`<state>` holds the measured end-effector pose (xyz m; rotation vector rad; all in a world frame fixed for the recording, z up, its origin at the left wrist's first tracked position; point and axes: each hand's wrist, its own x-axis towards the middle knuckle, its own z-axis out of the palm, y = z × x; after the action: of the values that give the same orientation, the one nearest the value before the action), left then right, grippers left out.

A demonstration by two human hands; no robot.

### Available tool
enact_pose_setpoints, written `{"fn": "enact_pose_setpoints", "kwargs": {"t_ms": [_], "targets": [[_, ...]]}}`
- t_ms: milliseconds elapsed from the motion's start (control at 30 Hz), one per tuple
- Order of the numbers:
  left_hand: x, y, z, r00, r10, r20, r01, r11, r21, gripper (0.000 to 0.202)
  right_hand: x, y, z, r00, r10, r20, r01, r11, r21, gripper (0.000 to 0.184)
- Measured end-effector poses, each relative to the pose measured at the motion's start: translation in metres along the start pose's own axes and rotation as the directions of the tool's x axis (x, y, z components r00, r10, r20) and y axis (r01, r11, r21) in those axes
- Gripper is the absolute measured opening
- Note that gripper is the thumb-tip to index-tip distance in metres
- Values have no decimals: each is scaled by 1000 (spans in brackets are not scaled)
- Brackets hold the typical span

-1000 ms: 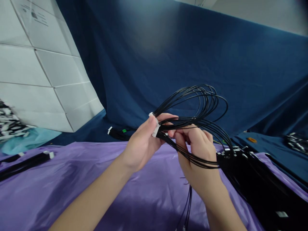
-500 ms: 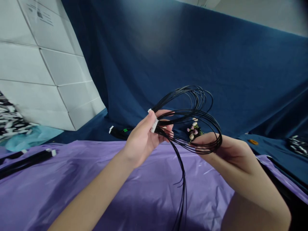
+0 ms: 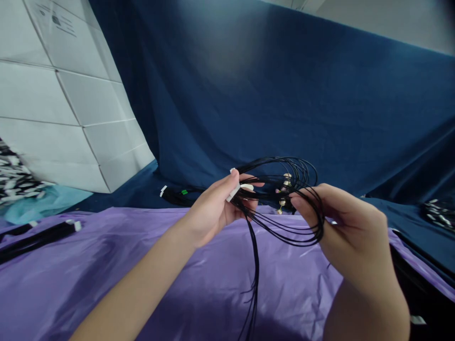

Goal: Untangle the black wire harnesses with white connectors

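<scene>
My left hand (image 3: 215, 206) grips a bundle of thin black wires at its white connector (image 3: 233, 192), the thumb pressed on top. From there the black wires (image 3: 284, 233) run to the right in wide loops, while their loose ends hang over the purple sheet. At the loops' right side, my right hand (image 3: 341, 210) is closed on part of the wires, thumb and forefinger pinching them. The tips of its other fingers are hidden. Behind the wires, small artificial flowers (image 3: 286, 182) are partly covered.
Purple plastic sheeting (image 3: 142, 265) covers the table. Black wire bundles with white connectors (image 3: 46, 239) lie at the left. Another bundle with a green tag (image 3: 177, 194) rests behind my left hand. White boxes (image 3: 67, 99) stand at the left, and a blue cloth (image 3: 249, 94) hangs behind.
The wire loops have sunk lower and flattened. My right hand has turned and now pinches the loops higher up. My left hand has shifted slightly right, still holding the connector end.
</scene>
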<state>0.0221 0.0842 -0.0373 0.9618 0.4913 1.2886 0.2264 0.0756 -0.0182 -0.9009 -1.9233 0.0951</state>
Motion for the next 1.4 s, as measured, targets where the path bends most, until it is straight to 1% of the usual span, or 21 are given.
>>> {"fn": "enact_pose_setpoints", "kwargs": {"t_ms": [100, 167, 200, 267, 333, 367, 400, 467, 533, 600, 667, 700, 800, 867, 933, 1000, 1067, 1167, 1267, 1333, 1400], "targets": [[1, 0, 1, 1000, -6, -29, 6, 1000, 0, 35, -1, 1, 1, 999, 34, -23, -34, 999, 38, 4], [1, 0, 0, 998, -5, -55, 5, 1000, 2, 34, -2, 3, -1, 994, 111, 5, -110, 981, 162, 9], [1, 0, 0, 998, -3, -69, 4, 1000, 4, 34, -3, 5, -4, 986, 159, 56, -168, 953, 252, 12], [1, 1, -1, 996, -1, -86, 2, 1000, 11, 34, -5, 10, -10, 947, 222, 232, -303, 856, 419, 15], [0, 2, -1, 996, 2, -89, 0, 1000, 20, 35, -5, 15, -18, 894, 217, 391, -414, 734, 539, 15], [0, 2, -1, 996, 4, -89, -2, 1000, 24, 35, -4, 17, -22, 879, 199, 433, -444, 672, 593, 13], [0, 3, -1, 996, 6, -91, -3, 1000, 28, 35, -3, 18, -25, 878, 176, 444, -451, 613, 648, 11], [0, 5, -1, 995, 8, -99, -5, 999, 33, 35, 0, 20, -31, 898, 155, 413, -431, 506, 747, 13], [0, 5, 1, 994, 9, -110, -6, 999, 32, 34, 2, 21, -34, 915, 211, 344, -404, 446, 799, 19], [0, 5, 2, 992, 11, -122, -8, 1000, 26, 34, 4, 22, -37, 917, 310, 250, -371, 438, 819, 15], [0, 5, 2, 991, 11, -131, -9, 1000, 20, 34, 5, 23, -37, 918, 366, 155, -329, 479, 814, 4], [1, 4, 2, 991, 12, -130, -10, 1000, 17, 34, 4, 22, -37, 923, 366, 121, -307, 511, 803, 3], [1, 2, 2, 995, 17, -101, -16, 1000, 10, 35, 4, 16, -34, 933, 356, 47, -258, 572, 779, 22], [1, 0, 1, 997, 14, -74, -13, 1000, 12, 36, 2, 9, -31, 928, 372, 0, -224, 558, 799, 33], [1, -1, 1, 998, 3, -66, -2, 1000, 22, 37, 1, 4, -28, 919, 392, -40, -180, 509, 842, 35], [1, -2, 2, 998, -2, -63, 4, 1000, 31, 38, -1, 1, -26, 912, 405, -60, -146, 458, 877, 32], [1, -3, 2, 999, 1, -53, 1, 999, 35, 38, -3, 1, -26, 910, 409, -73, -128, 442, 888, 30], [1, -2, 2, 999, 7, -47, -5, 999, 38, 38, -6, 5, -26, 929, 360, -85, -101, 468, 878, 26], [0, -2, 3, 999, 2, -46, 0, 999, 42, 38, -8, 6, -26, 946, 314, -76, -93, 491, 866, 9], [0, -3, 3, 999, -3, -39, 5, 999, 49, 38, -10, 1, -24, 944, 321, -77, -109, 522, 846, 18], [0, -4, 3, 999, -1, -32, 4, 997, 71, 39, -12, -7, -22, 944, 318, -86, -115, 565, 817, 19]]}}
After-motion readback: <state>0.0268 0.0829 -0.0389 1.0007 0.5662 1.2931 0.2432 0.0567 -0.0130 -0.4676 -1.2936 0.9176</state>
